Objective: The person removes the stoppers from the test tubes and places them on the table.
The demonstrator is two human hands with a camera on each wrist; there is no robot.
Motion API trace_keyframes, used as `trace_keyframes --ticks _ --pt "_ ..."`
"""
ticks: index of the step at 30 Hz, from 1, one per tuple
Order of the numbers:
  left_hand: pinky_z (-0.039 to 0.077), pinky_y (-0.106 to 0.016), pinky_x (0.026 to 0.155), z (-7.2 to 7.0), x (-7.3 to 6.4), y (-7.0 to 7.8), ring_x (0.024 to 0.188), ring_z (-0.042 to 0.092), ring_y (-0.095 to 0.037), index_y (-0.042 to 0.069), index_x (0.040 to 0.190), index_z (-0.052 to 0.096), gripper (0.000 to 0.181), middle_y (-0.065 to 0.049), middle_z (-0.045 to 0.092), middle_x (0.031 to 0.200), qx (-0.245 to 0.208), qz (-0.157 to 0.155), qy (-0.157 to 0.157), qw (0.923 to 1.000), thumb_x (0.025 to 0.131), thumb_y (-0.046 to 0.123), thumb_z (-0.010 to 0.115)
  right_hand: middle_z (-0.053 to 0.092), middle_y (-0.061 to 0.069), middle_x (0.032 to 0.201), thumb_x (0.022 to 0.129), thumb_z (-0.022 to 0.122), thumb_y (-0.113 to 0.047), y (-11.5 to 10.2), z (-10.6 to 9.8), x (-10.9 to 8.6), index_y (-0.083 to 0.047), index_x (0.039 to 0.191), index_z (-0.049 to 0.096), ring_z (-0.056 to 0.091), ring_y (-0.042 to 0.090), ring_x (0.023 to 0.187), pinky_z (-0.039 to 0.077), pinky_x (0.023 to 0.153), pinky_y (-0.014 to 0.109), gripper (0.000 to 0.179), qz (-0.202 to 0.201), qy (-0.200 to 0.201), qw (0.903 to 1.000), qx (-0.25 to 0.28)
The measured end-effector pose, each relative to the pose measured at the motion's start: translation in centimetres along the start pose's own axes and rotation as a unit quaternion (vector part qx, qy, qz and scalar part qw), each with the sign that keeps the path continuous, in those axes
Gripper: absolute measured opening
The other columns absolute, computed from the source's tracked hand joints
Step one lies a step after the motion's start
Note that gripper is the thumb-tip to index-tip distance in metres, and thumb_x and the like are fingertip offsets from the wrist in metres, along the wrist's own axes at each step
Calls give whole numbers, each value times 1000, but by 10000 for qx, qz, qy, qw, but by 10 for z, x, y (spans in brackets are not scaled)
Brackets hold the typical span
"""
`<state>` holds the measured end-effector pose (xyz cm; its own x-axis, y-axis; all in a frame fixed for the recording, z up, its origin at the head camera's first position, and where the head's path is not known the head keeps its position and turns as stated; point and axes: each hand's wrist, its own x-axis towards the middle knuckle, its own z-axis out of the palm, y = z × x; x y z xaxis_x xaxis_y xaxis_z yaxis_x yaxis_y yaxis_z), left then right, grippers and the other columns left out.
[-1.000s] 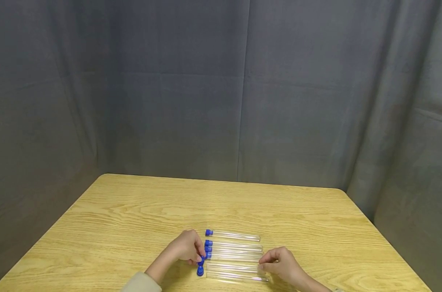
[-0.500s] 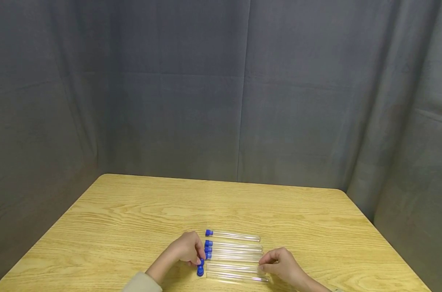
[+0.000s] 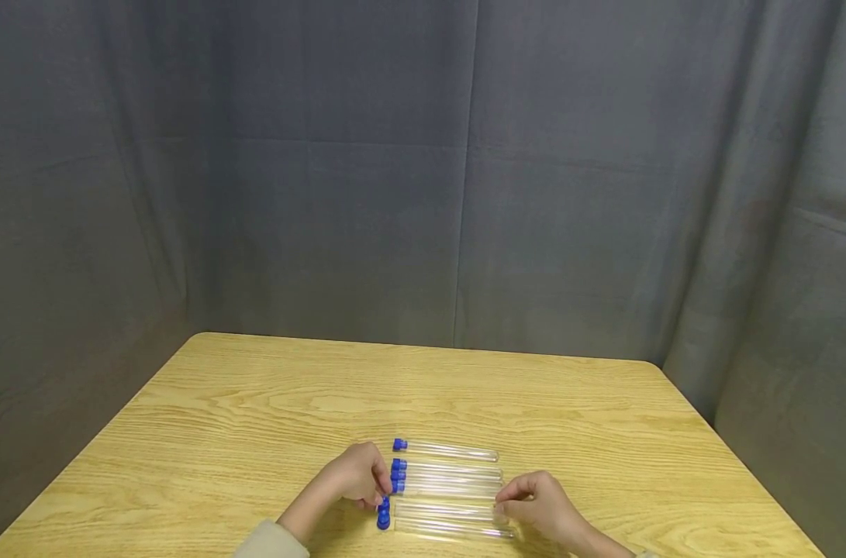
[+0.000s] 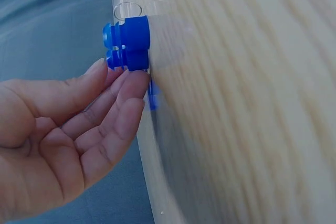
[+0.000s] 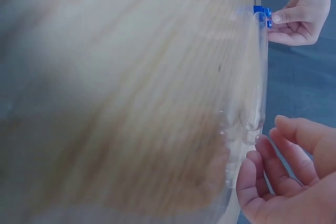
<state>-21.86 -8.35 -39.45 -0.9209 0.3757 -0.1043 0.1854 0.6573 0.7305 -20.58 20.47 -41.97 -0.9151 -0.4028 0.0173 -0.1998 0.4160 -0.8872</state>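
My left hand [image 3: 360, 471] is at the left end of a row of clear test tubes, thumb and fingertips on a loose blue stopper [image 4: 137, 60]. Against it sits a second blue stopper [image 4: 137, 31]. Both stand plug end up. On the right, my right hand [image 3: 536, 504] has loosely bent fingers at the rounded end of an unstoppered test tube [image 3: 443, 511]; the right wrist view shows a gap between thumb and forefinger. Nearest the person lies another unstoppered tube [image 3: 450, 528], its end beside the right hand.
Farther back lie several tubes with blue stoppers in their left ends, including a tube [image 3: 454, 450] set apart from the rest. All rest on a wood-grain table [image 3: 290, 395] with a grey curtain [image 3: 423, 194] behind it.
My left hand's stopper has shifted slightly toward the person, closing up against the other stopper. The right hand has hardly moved, and the tubes lie almost as before.
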Motion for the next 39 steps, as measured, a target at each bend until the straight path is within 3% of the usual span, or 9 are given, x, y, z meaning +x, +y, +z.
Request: trace_keyframes --ticks 8,16,25,31,39 --pt "50 -24 46 -5 -3 3 48 55 -12 -1 68 62 19 -3 57 58 -253 97 24 9996 66 -20 64 62 11 80 81 62 -3 -2 -7 6 9 84 64 55 11 69 49 59 20 12 -412 226 9987 -210" --pt "53 -30 56 -16 1 8 59 58 -16 -5 80 63 12 -7 58 70 -908 51 339 9953 73 -15 61 63 16 80 79 63 2 -6 -14 12 8 82 64 57 14 70 50 61 21 7 -970 493 9918 -673" --pt "54 -33 59 -18 5 9 64 62 -23 -12 88 61 9 -13 62 78 -1275 -28 680 9895 82 -5 57 64 14 79 78 64 2 -3 -14 15 7 80 65 58 14 70 50 61 20 5 -1081 446 9883 -977" --pt "54 -34 60 -17 7 8 67 63 -27 -14 89 61 12 -15 63 83 -1495 -99 686 9863 83 -5 55 64 14 78 76 66 3 1 -12 16 6 78 66 58 11 67 51 59 21 4 -1169 404 9868 -1044" --pt "55 -34 58 -17 6 5 69 64 -31 -16 91 61 19 -20 63 81 -1590 45 605 9854 87 0 53 64 13 77 75 67 3 2 -11 18 5 78 66 58 10 66 51 58 21 4 -1339 284 9823 -1280"
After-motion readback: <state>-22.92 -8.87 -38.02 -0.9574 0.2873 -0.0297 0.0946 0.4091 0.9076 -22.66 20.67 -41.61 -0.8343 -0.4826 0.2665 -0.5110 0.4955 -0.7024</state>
